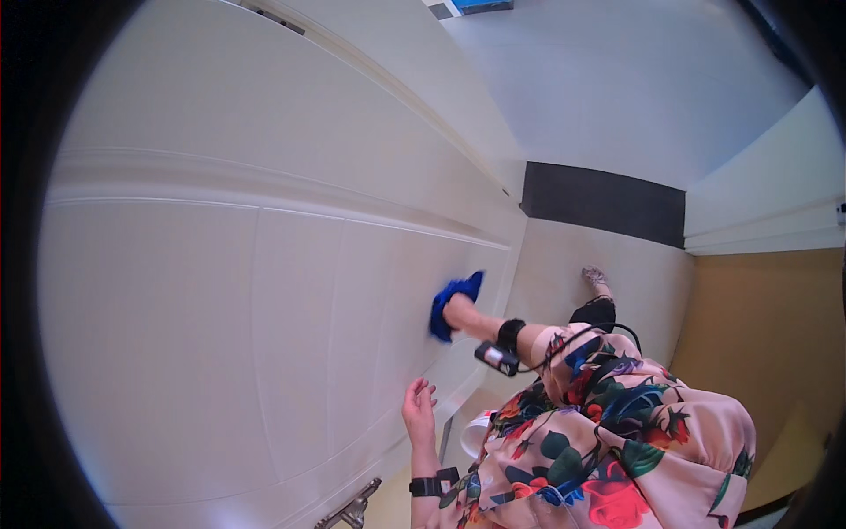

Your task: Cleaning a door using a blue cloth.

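Note:
My right hand (459, 311) presses a blue cloth (441, 316) against the lower part of a white panelled door (297, 317). The cloth is bunched under the palm and looks slightly blurred. Below it in the picture, my left hand (419, 405) holds nothing; its fingers are loosely curled and a little apart, close to the door's face. Whether it touches the door I cannot tell. Black straps with small devices sit on both forearms, and a black cable (621, 325) runs from the right one.
A metal door handle (353, 508) juts out near the bottom. Beside my body stands a white bucket (473, 438), partly hidden by my floral sleeve. A dark threshold strip (605, 202) crosses the floor at the doorway. A brown panel (760, 317) rises at the right.

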Demonstrator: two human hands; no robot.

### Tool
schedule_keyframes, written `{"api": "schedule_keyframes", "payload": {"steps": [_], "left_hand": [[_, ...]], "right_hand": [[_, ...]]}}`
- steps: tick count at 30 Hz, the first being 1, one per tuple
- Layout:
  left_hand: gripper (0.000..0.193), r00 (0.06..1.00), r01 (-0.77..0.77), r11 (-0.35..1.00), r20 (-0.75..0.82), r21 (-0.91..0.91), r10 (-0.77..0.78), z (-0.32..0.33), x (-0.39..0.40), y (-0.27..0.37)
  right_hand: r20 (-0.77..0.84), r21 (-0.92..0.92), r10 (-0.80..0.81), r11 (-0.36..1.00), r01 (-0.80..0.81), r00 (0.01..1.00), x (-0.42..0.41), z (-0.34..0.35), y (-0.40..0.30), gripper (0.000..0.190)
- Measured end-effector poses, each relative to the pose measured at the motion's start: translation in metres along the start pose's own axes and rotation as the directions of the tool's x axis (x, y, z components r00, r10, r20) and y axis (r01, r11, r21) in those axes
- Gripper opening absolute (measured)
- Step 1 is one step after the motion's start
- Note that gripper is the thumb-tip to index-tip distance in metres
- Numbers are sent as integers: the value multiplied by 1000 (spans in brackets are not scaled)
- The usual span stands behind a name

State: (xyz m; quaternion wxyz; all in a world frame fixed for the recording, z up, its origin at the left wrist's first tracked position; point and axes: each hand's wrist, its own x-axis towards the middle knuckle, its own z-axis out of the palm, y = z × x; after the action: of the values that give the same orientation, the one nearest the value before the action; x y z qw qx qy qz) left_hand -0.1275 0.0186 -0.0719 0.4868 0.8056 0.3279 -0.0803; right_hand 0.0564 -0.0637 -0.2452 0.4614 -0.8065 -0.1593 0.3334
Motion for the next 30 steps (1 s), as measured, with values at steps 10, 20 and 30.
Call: {"api": "schedule_keyframes", "payload": {"steps": [10,20,30], "left_hand": [[33,988,42,988,153,-145,-20,17,37,-22],[32,988,-24,984,149,-175,50,24,36,-29],[29,990,-12,987,138,-159,34,30,36,-31]], "right_hand": [[-607,420,262,907,24,750,-33,-142,-45,29],[-724,112,-213,902,417,656,-59,-196,-89,39],[-677,-76,-466,814,576,570,-25,-124,-5,31]]}}
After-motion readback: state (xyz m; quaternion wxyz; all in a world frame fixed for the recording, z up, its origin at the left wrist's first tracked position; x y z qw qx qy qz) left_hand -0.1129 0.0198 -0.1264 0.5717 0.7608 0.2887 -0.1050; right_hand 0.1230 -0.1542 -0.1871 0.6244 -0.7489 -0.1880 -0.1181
